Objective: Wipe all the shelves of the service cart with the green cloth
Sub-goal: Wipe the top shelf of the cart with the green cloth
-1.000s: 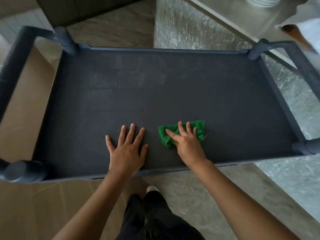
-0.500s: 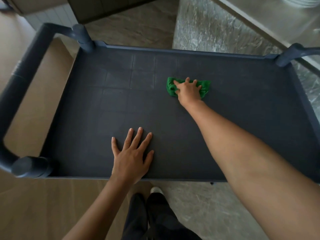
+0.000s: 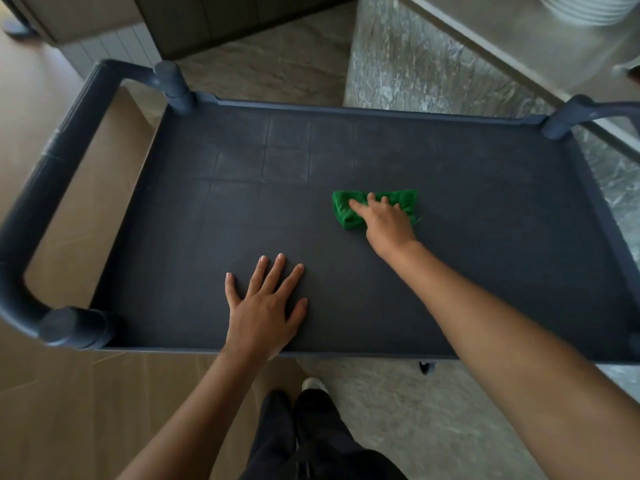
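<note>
L hand (image 3: 263, 317) is lying flat, fingers (image 3: 273, 275) spread, on cart shelf (image 3: 485, 209); R hand (image 3: 389, 221) is pressing down on green cloth (image 3: 344, 214) mid-shelf; plates (image 3: 588, 8) are sitting on tabletop (image 3: 512, 36) behind

Wipe stroke reverses: green cloth (image 3: 346, 211) comes back toward mid shelf (image 3: 485, 237)
Right hand (image 3: 388, 225) and cloth sit nearer the front edge than half a second ago — still farther out than their spot beside the left hand (image 3: 263, 306) a second ago.

I read dim, soft light; cart shelf (image 3: 450, 278) dark, low contrast; frame edges bowed; plates (image 3: 588, 8) blurred.
</note>
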The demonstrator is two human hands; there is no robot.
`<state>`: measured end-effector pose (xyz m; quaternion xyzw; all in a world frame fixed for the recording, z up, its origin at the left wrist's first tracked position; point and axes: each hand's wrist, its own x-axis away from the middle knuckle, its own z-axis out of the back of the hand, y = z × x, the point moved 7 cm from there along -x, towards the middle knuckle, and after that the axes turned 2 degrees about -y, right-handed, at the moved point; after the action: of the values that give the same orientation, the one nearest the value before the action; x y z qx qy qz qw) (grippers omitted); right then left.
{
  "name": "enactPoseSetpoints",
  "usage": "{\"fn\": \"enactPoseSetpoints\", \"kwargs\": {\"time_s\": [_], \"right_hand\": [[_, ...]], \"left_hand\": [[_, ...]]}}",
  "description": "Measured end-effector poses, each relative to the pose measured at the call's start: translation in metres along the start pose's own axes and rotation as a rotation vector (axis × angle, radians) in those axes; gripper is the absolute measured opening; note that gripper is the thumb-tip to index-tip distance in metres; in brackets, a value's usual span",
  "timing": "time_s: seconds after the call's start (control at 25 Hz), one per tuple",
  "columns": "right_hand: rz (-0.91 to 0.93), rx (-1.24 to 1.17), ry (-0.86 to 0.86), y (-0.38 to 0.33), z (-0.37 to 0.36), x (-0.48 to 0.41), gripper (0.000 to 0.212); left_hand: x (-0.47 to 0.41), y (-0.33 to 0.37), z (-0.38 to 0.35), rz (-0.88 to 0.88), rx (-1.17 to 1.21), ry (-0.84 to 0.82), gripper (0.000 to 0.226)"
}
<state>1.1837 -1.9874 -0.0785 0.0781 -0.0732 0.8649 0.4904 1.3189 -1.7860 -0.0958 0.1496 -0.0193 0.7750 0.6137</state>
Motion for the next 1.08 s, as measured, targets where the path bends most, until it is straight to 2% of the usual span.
{"fn": "enactPoseSetpoints", "kwargs": {"time_s": [0.36,0.52,0.56,0.68,0.76,1.08], "right_hand": [[0.054,-0.104,-0.013,-0.053,-0.035,0.14,0.065],[0.065,-0.114,-0.016,-0.089,-0.038,0.161,0.064],[0.053,-0.125,-0.001,-0.096,-0.038,0.163,0.063],[0.007,-0.142,0.014,-0.117,-0.038,0.166,0.064],[-0.02,-0.152,0.023,-0.131,-0.039,0.167,0.066],[-0.018,-0.109,-0.038,-0.129,-0.043,0.158,0.079]], "left_hand": [[0.002,0.0,0.006,-0.005,0.007,0.038,0.06],[0.001,-0.009,0.018,0.002,0.406,0.04,0.053],[0.001,-0.014,0.023,-0.016,0.442,0.05,0.051],[0.009,-0.037,0.03,-0.128,0.238,0.09,0.05],[0.012,-0.06,0.029,-0.136,0.112,0.088,0.051],[0.014,-0.089,0.019,-0.08,0.054,0.07,0.055]]}}
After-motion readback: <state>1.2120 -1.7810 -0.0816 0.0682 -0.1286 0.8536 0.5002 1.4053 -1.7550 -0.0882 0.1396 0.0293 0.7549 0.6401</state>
